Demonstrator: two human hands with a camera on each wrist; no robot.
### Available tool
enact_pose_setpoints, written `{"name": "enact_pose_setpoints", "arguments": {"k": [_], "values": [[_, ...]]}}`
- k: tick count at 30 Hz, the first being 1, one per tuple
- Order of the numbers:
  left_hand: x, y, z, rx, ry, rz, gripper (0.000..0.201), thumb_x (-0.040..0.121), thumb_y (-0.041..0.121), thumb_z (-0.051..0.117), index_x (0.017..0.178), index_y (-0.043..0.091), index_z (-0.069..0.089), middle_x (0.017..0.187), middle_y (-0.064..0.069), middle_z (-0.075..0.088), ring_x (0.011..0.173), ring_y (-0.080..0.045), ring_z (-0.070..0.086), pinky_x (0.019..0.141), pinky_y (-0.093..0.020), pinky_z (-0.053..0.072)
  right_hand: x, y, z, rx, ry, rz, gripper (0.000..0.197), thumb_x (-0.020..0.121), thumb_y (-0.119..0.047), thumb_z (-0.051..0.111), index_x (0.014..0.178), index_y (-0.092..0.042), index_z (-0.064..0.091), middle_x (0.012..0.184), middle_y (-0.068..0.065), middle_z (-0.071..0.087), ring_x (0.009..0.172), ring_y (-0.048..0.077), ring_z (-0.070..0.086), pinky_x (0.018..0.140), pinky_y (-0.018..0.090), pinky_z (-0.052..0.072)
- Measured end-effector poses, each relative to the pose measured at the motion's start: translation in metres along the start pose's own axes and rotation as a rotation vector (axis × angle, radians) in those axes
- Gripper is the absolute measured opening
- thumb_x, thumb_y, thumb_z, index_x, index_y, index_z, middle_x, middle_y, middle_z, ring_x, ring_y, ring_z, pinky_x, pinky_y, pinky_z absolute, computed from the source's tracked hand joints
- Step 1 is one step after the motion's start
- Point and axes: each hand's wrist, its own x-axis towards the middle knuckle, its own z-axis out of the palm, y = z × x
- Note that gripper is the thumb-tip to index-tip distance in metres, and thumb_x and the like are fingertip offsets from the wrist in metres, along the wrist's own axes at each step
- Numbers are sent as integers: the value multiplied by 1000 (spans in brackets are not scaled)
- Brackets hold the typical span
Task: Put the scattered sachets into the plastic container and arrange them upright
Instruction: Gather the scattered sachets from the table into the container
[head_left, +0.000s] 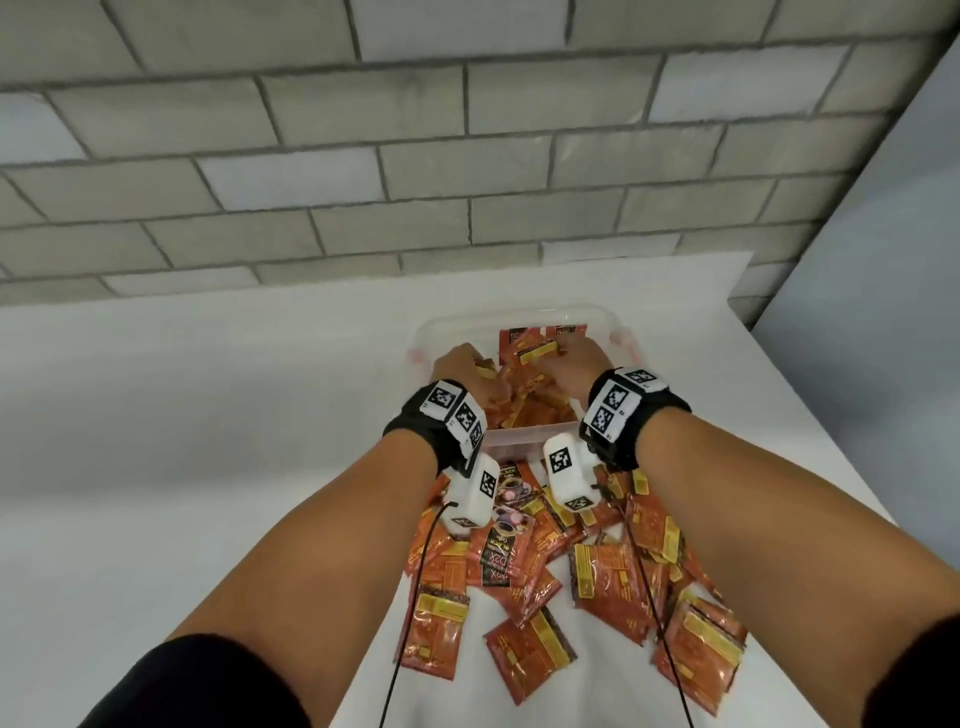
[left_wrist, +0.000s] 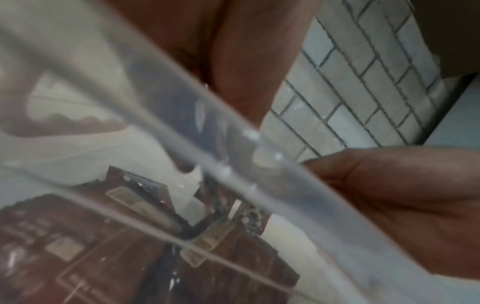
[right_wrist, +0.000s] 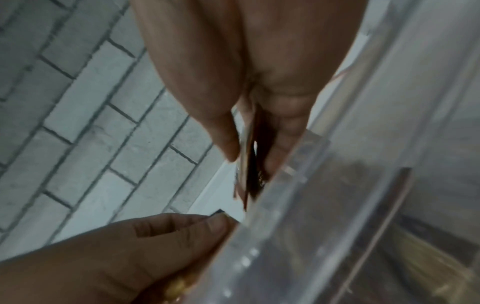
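Pinching thin orange foil sachets (right_wrist: 250, 164), my right hand (head_left: 574, 364) reaches inside the clear plastic container (head_left: 621, 338). Left hand (head_left: 457, 366) is in there too; I cannot tell its grip.

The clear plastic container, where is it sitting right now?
In the head view the clear plastic container sits on the white table, far centre near the brick wall, just beyond the scattered orange sachets, both hands inside.

Clear rectangular plastic container (head_left: 621, 338) stood on white tabletop (head_left: 208, 415), partly filled with orange-red foil sachets (head_left: 524, 410), jumbled, some upright at far wall. More sachets scattered flat beside its near wall (head_left: 519, 587).
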Motion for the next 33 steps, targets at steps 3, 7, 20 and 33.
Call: {"name": "enact_pose_setpoints", "arguments": {"k": [3, 7, 20, 33], "values": [[0, -1, 1, 24, -20, -20, 76, 89, 44, 62, 148, 10, 28, 149, -13, 38, 130, -28, 43, 100, -32, 40, 2, -1, 2, -197, -34, -1, 51, 92, -32, 56, 134, -5, 50, 136, 12, 52, 122, 30, 51, 101, 39, 43], [-18, -1, -19, -99, 39, 58, 49, 95, 32, 54, 139, 13, 43, 139, -10, 48, 114, -22, 54, 88, -25, 45, -7, -1, -7, -236, -47, -78, 51, 92, -28, 55, 139, -8, 45, 142, 10, 47, 127, 26, 46, 105, 36, 38], [-130, -109, -8, 43, -44, 9, 19, 85, 30, 68, 99, 19, 64, 106, 2, 63, 94, -19, 60, 77, -28, 47, -126, 29, 8, -436, -287, -290, 22, 89, -28, 64, 107, -17, 62, 93, -5, 59, 86, 12, 56, 68, 18, 44], [-135, -122, 21, 100, 118, -25, 17, 88, 32, 64, 89, 19, 53, 103, -5, 55, 84, -18, 54, 71, -26, 42, -137, 57, 46, -678, -388, -270, 58, 80, -31, 74, 129, -19, 46, 129, 3, 51, 109, 18, 53, 90, 29, 46]]}}
